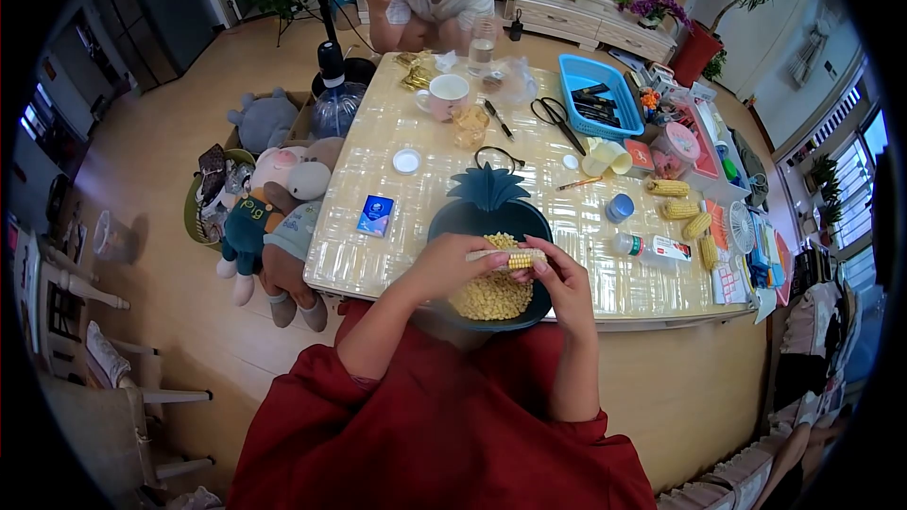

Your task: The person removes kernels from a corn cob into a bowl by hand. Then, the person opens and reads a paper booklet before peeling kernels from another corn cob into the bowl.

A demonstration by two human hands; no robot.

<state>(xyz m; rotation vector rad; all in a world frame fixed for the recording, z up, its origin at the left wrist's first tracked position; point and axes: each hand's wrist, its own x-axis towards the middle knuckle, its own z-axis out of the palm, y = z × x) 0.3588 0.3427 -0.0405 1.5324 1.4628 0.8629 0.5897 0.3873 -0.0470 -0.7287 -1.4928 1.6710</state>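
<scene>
Over a dark green pineapple-shaped bowl (441, 224), both my hands hold one corn cob (520, 261) level, partly stripped of kernels. My left hand (444, 266) has its fingers closed round the cob's left part. At the right end, my right hand (564, 281) grips the cob with thumb and fingers. Loose yellow kernels (493, 297) fill the bottom of the bowl beneath the hands. Several more cobs (697, 225) with their kernels on lie on the table to the right.
On the table (359, 264) are a blue basket (574, 73), scissors (564, 123), a mug (448, 97), a tissue pack (376, 215), a blue-lidded jar (620, 208) and a bottle (628, 244). Another person (439, 0) crouches beyond the far edge. Stuffed toys (274, 217) sit at the left.
</scene>
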